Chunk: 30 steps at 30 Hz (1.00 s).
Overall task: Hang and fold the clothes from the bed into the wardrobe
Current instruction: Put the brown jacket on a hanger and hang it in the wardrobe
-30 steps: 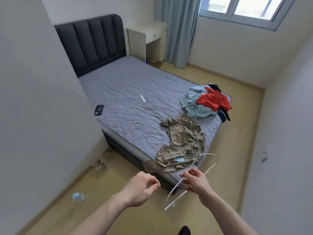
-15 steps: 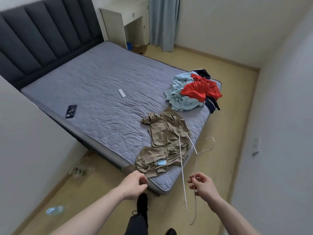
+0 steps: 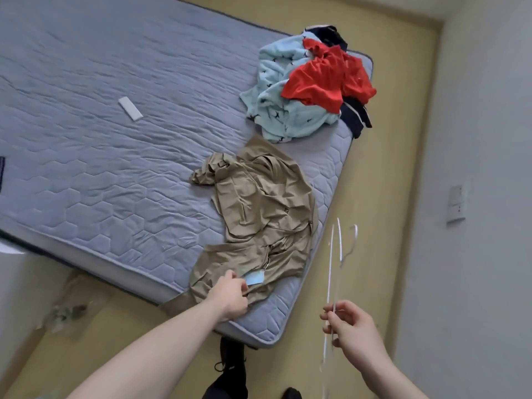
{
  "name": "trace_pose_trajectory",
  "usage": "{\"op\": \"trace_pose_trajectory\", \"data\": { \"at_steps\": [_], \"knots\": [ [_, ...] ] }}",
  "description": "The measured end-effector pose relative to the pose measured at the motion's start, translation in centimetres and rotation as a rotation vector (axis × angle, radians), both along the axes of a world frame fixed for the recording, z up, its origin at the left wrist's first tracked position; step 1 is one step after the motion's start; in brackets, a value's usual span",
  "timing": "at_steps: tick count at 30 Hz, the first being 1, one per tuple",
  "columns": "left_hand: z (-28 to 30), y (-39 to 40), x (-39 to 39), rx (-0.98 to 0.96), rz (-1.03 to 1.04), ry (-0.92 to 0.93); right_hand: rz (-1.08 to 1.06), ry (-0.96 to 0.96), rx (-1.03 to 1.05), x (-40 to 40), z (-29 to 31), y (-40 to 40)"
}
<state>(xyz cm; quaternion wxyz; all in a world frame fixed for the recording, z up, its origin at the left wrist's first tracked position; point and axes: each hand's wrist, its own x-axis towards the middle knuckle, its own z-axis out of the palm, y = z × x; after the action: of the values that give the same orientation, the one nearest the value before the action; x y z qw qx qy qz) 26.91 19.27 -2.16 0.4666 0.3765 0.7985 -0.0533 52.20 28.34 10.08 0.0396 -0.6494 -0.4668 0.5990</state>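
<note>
Our left hand [image 3: 230, 295] pinches the tan garment [image 3: 259, 214], our right hand [image 3: 349, 326] pinches the wire hanger [image 3: 331, 272]; dragging one-handed could snag it.

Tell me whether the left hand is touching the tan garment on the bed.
Touching. The head view shows the left hand lying on the tan garment at its near edge, fingers curled into the fabric beside the blue tag.

One head-worn camera looks steeply down and forward from standing height. It sits close above the bed [image 3: 121, 180] corner and floor [image 3: 383, 197], tilted sideways.
</note>
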Motion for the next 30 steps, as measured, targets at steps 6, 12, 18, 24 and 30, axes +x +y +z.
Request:
{"op": "trace_pose_trajectory", "data": {
  "at_steps": [6,12,18,24,30],
  "knots": [
    [-11.5,2.6,-1.9,-0.157,-0.071,0.016,-0.075,-0.018,-0.029,-2.7,-8.9,-0.3],
    [-13.8,2.1,-2.4,-0.066,0.375,-0.132,-0.019,-0.103,-0.066,-4.4,-10.3,-0.3],
    [-5.4,1.8,-7.0,0.357,1.037,-0.175,0.033,-0.139,-0.062,-6.4,-4.6,1.4],
    [7.7,1.1,-10.5,0.344,1.042,-0.458,0.102,-0.084,-0.069,-8.3,3.7,3.0],
    [24.5,2.5,-10.5,0.57,1.091,-0.591,0.286,-0.077,0.063,-9.5,10.5,5.4]
  ]
}}
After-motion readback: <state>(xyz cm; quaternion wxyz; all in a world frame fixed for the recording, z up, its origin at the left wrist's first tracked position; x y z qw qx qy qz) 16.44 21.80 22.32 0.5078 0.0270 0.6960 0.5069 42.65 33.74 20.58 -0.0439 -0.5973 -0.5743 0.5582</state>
